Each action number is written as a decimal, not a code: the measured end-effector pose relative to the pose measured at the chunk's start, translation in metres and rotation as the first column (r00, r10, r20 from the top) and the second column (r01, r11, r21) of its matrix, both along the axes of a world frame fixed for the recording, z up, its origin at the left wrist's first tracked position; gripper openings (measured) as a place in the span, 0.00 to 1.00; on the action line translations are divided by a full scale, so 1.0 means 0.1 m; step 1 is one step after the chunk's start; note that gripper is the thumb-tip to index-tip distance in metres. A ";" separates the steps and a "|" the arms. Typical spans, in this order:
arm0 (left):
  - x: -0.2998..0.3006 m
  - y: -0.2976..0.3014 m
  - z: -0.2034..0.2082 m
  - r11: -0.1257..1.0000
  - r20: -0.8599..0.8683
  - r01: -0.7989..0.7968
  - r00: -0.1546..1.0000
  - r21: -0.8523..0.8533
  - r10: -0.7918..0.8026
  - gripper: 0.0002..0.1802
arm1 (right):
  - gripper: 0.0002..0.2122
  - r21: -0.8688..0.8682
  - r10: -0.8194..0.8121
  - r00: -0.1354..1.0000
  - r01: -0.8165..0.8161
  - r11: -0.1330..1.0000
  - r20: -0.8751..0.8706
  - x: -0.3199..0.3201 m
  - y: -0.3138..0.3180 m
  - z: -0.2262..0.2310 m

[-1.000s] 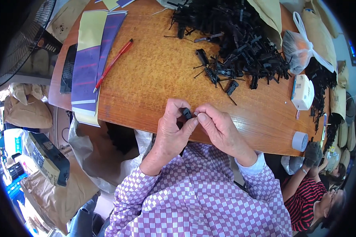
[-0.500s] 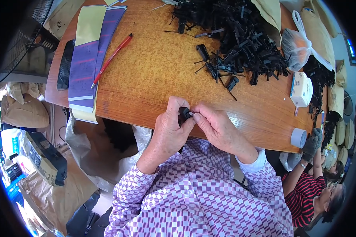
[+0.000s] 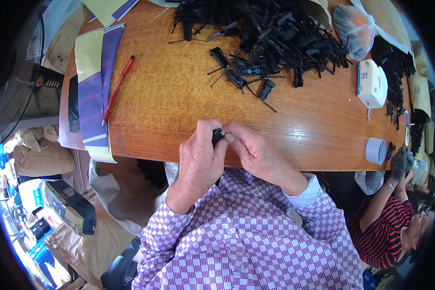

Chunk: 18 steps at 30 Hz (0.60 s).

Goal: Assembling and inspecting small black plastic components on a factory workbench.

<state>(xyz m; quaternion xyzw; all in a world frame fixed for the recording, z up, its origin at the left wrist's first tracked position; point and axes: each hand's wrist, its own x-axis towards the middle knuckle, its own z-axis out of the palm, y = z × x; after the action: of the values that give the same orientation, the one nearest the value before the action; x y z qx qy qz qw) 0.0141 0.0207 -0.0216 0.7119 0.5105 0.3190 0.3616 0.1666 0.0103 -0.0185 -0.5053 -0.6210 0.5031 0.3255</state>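
Just over the near edge of the wooden table (image 3: pixel 179 111), a small black plastic part (image 3: pixel 218 136) is gripped between the thumb and fingers of my left hand (image 3: pixel 198 157). My right hand (image 3: pixel 256 152) meets it there, thumb and forefinger pinched on a small pale piece (image 3: pixel 224 134) at the part's right side; its kind is too small to make out. Across the far side of the table lies a large heap of black plastic parts (image 3: pixel 280 38) with thin stems. One loose black part (image 3: pixel 266 90) sits apart at the heap's near edge.
A red pen (image 3: pixel 118 91) and purple-and-yellow paper sheets (image 3: pixel 89 87) lie at left. On the right stand a white packet (image 3: pixel 371 83), a roll of tape (image 3: pixel 375 151) and a knotted plastic bag (image 3: pixel 355 31). A gloved co-worker (image 3: pixel 384 224) sits at right; an open sack (image 3: pixel 125 191) hangs below the table's left edge.
The head view has shifted, so the table items appear farther left and higher on the left side. Both hands still hold the black part together, with only slight finger movement.
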 end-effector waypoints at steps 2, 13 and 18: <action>0.03 0.02 0.03 1.000 -0.043 0.002 0.999 0.015 -0.001 0.17 | 0.05 0.000 -0.015 1.000 0.015 1.000 -0.020 0.04 0.00 -0.02; 0.07 0.15 0.28 0.820 0.734 0.190 0.583 -0.540 0.348 0.16 | 0.09 -0.303 -0.223 0.836 0.072 0.950 -0.502 0.20 0.01 -0.09; -0.04 0.10 0.17 0.740 0.732 0.304 0.582 -0.600 0.354 0.21 | 0.08 -0.266 -0.145 0.831 -0.004 0.964 -0.537 0.20 0.05 -0.03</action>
<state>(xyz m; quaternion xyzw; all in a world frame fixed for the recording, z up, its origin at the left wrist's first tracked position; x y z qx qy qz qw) 0.0104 0.0308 -0.0044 0.2951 0.3758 0.4064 0.7788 0.1867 0.0154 -0.0215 -0.3992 -0.4112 0.6906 0.4412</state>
